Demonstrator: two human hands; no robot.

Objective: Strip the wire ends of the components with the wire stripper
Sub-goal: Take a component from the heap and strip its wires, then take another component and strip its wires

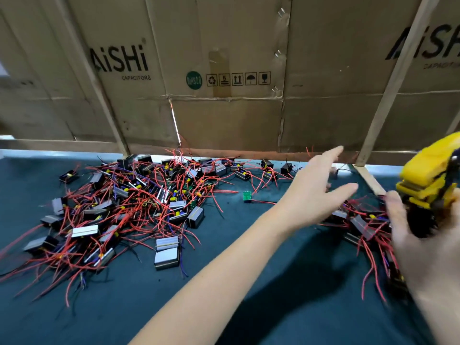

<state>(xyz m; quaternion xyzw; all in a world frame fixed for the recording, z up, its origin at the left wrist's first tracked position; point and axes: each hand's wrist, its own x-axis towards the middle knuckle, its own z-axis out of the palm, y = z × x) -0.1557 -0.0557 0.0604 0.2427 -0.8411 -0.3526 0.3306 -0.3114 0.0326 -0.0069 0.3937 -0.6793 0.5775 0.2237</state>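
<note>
Hands at work over a dark green bench (pixel 249 282) strewn with small electronic components. The left hand (pixel 316 192) reaches across toward the right, fingers straight and spread, thumb apart, holding nothing, its forearm crossing the bench from the lower middle. The right hand (pixel 423 250), at the right edge, grips a yellow wire stripper (pixel 430 180) by its black handles; the tool's yellow head points up and to the left, above the bench. Motion blur softens this hand and the tool, so whether the stripper's jaws meet cannot be told.

A large pile (pixel 124 207) of components, black blocks with grey tops trailing red, black and purple wires, covers the left half of the bench. A smaller pile (pixel 361 225) lies to the right, just under the right hand and beyond the left hand's fingers. Between the two piles a lone green board (pixel 247 196) lies on the bench with a red wire running off to its right.

Flattened cardboard (pixel 224 70) printed "AiSHi CAPACITORS", with a green RoHS mark and handling symbols, stands as a wall behind the bench, braced by pale wooden slats (pixel 390 80). A few more components lie along the foot of that wall, near the far edge of the bench.
</note>
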